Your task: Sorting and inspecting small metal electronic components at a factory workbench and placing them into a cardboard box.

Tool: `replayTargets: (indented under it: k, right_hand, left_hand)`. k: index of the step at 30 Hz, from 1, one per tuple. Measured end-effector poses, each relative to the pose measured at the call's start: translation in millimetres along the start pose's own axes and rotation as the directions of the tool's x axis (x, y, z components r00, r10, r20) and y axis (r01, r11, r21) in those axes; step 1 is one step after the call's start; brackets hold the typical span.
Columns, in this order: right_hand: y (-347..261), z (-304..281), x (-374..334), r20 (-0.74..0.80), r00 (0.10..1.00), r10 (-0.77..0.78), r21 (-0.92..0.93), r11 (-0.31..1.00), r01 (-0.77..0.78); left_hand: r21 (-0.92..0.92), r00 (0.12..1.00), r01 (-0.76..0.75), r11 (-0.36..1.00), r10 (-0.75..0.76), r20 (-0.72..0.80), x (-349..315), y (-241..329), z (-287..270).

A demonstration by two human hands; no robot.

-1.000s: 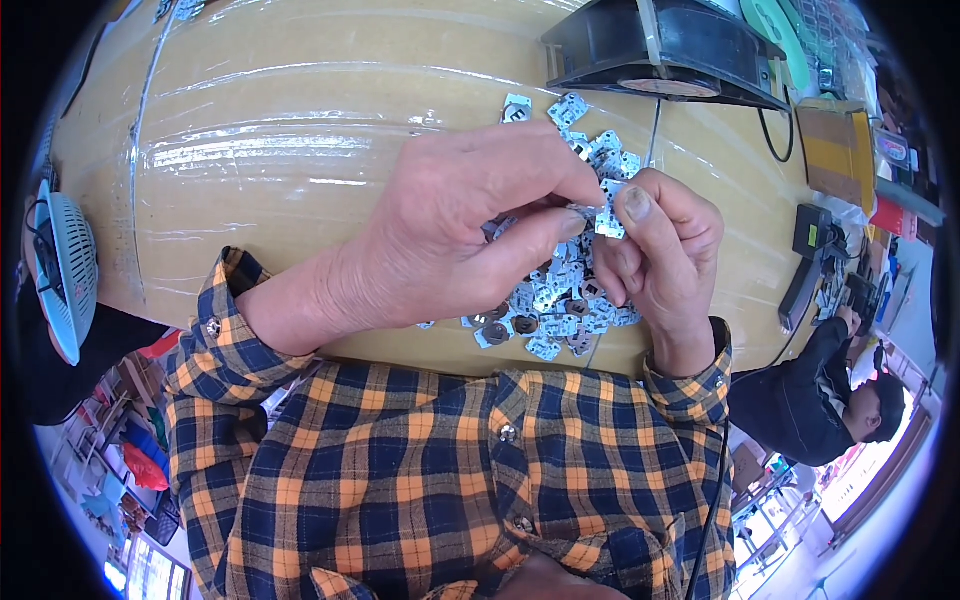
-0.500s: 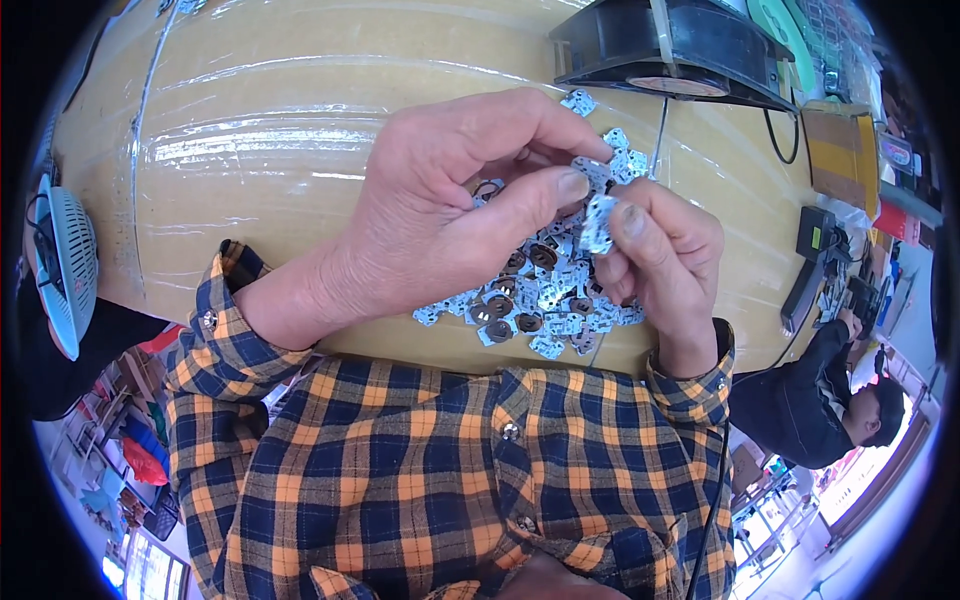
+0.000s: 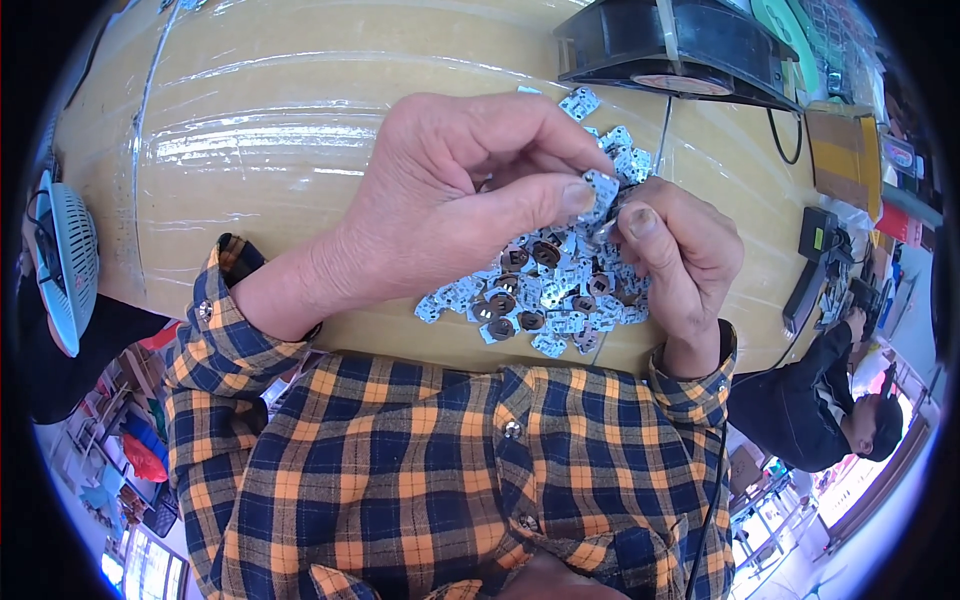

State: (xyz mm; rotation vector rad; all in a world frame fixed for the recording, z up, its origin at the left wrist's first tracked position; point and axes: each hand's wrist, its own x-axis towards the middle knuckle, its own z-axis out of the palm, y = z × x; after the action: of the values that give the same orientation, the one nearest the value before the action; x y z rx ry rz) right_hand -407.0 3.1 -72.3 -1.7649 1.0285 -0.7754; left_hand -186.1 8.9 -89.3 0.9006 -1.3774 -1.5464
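Note:
My left hand (image 3: 470, 190) pinches a small white circuit board (image 3: 601, 192) with dark components between thumb and forefinger. Close beside it, my right hand (image 3: 685, 245) is closed, thumb against curled fingers. A second small board (image 3: 603, 233) sits at its thumb tip, blurred and seen nearly edge-on. Whether the two boards touch I cannot tell. Beneath both hands spreads a heap of similar small boards (image 3: 555, 290), some carrying round brown parts (image 3: 500, 302). My hands hide part of the heap.
A black fan (image 3: 690, 50) stands at the back right, its cable hanging beside it. Brown cardboard (image 3: 840, 160) and a black device (image 3: 815, 235) lie to the right. A light-blue perforated basket (image 3: 65, 260) is at the left edge. Another person (image 3: 820, 400) sits at far right.
My right hand has shifted slightly right, and the board in it has turned from face-on to nearly edge-on. The board in my left hand now shows more of its face.

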Motion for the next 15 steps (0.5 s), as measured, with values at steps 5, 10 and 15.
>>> replayTargets:
  k: [5, 10, 15]
  right_hand:
    - [4, -1, 3, 0.0, 0.976, -0.217, -0.066, 0.974, 0.217]
    - [0, 4, -1, 0.019, 0.991, -0.129, -0.074, 0.989, 0.13]
    - [-6, 11, -1, -0.007, 0.998, -0.062, 0.003, 0.998, 0.062]
  left_hand:
    - [0.051, 0.998, -0.064, 0.997, 0.066, -0.022, 0, 2, 0]
    - [-0.044, 1.0, -0.004, 0.999, 0.004, -0.001, -2, 1, 4]
    - [-0.069, 1.0, 0.002, 0.998, -0.002, -0.008, -4, 1, 4]
